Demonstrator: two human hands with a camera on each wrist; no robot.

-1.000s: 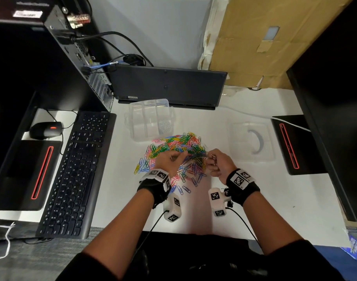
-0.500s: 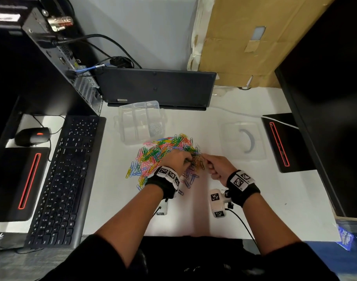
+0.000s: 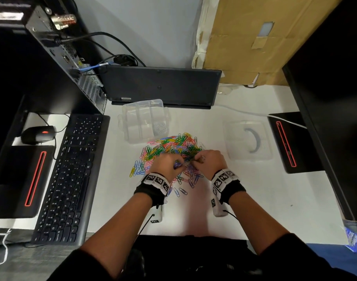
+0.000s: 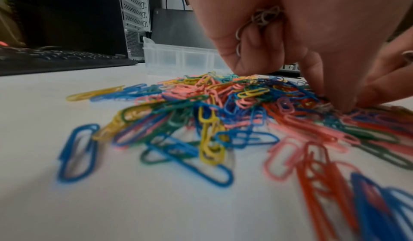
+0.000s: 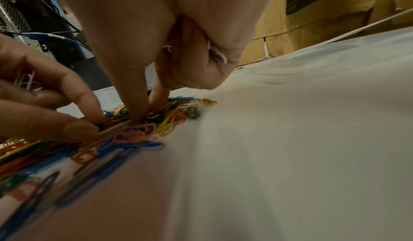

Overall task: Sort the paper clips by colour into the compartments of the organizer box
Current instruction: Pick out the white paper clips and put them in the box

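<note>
Both hands down in the clip pile

The paper clips lie in a mixed heap of blue, green, yellow, pink and orange on the white counter, just in front of the organizer box. That clear box stands open, with pale clips in the compartment nearest the heap. The left hand has its grip curled round a small bunch of silver clips, its fingertips touching the top of the heap. The right hand also has its grip curled, silver clips tucked under the bent fingers, thumb and forefinger pressed into the heap beside the left hand. The clear lid lies right of the heap
</note>
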